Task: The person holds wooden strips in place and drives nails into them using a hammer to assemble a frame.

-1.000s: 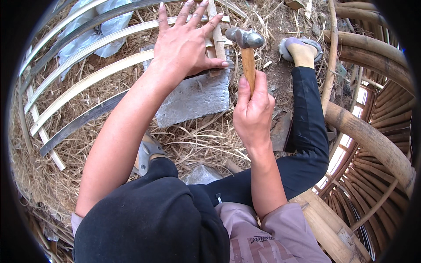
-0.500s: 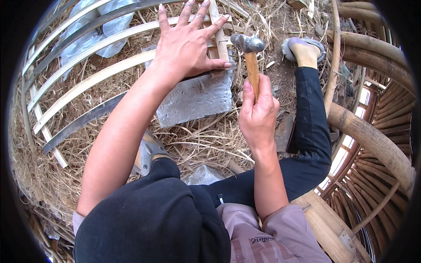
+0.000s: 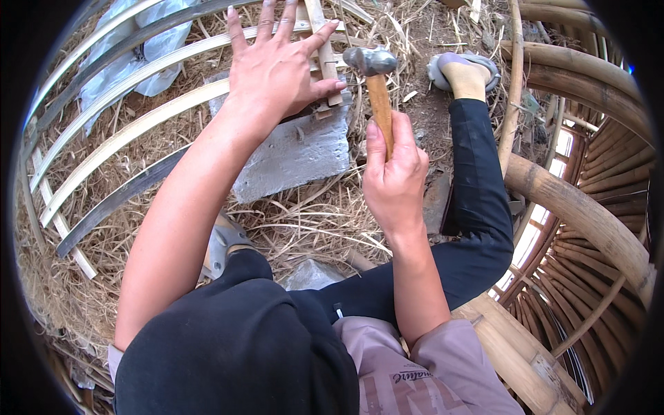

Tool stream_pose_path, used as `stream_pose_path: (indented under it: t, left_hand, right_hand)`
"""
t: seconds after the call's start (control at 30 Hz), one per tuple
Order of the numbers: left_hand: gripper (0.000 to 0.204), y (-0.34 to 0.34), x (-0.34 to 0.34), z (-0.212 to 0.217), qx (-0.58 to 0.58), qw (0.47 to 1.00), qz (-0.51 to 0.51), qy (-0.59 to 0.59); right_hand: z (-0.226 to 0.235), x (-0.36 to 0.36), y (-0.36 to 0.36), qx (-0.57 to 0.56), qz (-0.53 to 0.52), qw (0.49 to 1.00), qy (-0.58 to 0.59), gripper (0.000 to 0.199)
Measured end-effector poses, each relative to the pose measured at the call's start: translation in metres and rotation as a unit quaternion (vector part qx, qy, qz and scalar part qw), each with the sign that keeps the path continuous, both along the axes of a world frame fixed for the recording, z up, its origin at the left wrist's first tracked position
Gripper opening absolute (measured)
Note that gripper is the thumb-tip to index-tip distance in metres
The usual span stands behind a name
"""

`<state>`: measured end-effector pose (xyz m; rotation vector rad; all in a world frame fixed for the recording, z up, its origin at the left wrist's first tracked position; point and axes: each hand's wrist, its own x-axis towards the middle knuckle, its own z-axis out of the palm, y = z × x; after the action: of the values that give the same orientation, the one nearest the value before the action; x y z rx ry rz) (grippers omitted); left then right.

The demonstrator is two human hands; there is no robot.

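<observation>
My right hand [image 3: 398, 176] is wrapped round the wooden handle of a hammer [image 3: 371, 62], its metal head just right of an upright bamboo strip [image 3: 322, 41]. A nail appears to stick out of that strip near its lower end. Fingers spread, my left hand [image 3: 275, 66] lies flat over the crossing of the strips, its thumb across the upright one. Long bamboo slats [image 3: 138, 138] run leftward from under that hand in a curved row. Beneath the strip ends lies a flat grey block [image 3: 297, 155]; my left hand and forearm hide part of it.
Dry straw [image 3: 325, 214] covers the ground. Clear plastic sheeting [image 3: 131, 62] lies under the slats at the upper left. My shod foot [image 3: 463, 72] rests at the upper right. Thick bamboo poles [image 3: 581, 214] line the right side. A grey stone [image 3: 312, 274] sits by my legs.
The whole view has shifted slightly, so everything appears further left. My left hand stays pressed on the strips, and the hammer is still held close beside the upright strip.
</observation>
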<state>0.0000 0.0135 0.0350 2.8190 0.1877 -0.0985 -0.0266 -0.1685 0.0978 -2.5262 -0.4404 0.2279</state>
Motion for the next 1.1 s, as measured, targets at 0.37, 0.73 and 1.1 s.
stream_pose_path:
  t: [0.37,0.73,1.1]
  left_hand:
    - [0.086,0.004,-0.002,-0.004,0.008,1.000,-0.009,0.015]
    - [0.086,0.003,-0.002,-0.005,-0.009,1.000,-0.013,0.001]
    - [0.086,0.003,-0.001,-0.004,0.002,1.000,-0.016,0.019]
  right_hand:
    - [-0.002,0.002,0.002,0.014,0.012,1.000,0.001,0.015]
    - [-0.012,0.000,-0.001,0.000,-0.001,1.000,-0.001,0.016]
    - [-0.025,-0.004,-0.008,0.016,0.018,0.994,-0.111,0.013]
